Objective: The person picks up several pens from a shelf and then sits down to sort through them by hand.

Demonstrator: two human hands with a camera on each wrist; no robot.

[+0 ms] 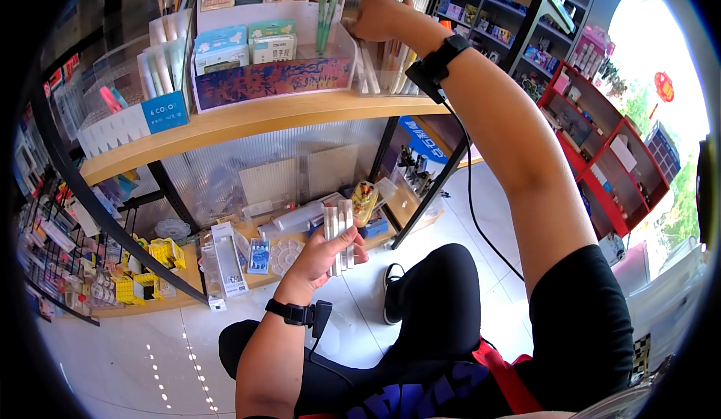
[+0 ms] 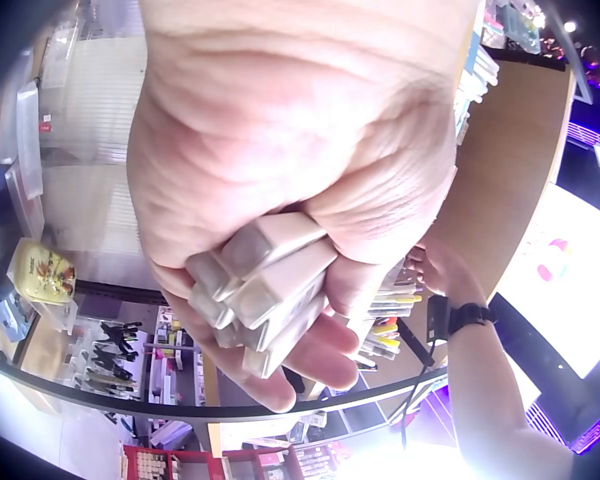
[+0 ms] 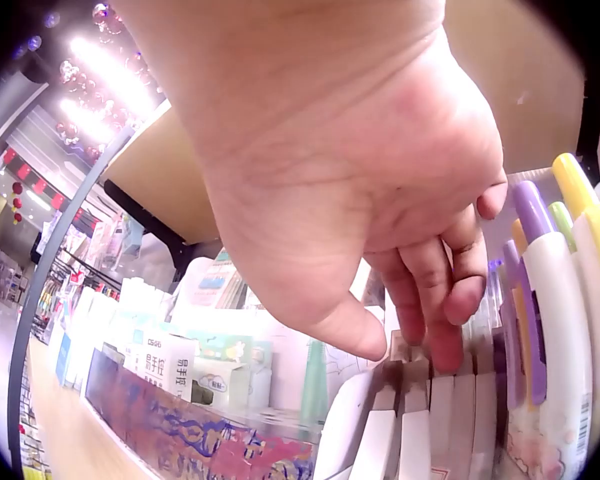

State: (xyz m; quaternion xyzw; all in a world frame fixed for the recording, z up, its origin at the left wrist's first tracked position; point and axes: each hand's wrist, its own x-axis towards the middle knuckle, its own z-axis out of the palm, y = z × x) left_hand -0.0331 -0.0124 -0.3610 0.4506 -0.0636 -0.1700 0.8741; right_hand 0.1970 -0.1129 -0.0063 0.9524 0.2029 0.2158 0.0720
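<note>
In the head view, my left hand (image 1: pixel 324 257) grips a bundle of slim whitish sticks (image 1: pixel 338 231), held upright in front of the lower shelf. The left wrist view shows their squared, translucent grey ends (image 2: pixel 250 285) between thumb and fingers. My right hand (image 1: pixel 383 19) reaches over the upper shelf, at the clear holder beside the display box. In the right wrist view, its fingertips (image 3: pixel 446 350) point down at the tops of similar slim white sticks (image 3: pixel 415 425) standing in a row. The thumb lies apart from the fingers, close by the row's left end.
A white display box (image 1: pixel 274 77) with small packs and green pens stands left of my right hand. White and yellow pens (image 3: pixel 550 300) are right beside its fingers. The wooden shelf edge (image 1: pixel 248 126) runs above my left hand. A yellow container (image 1: pixel 365 201) sits on the lower shelf.
</note>
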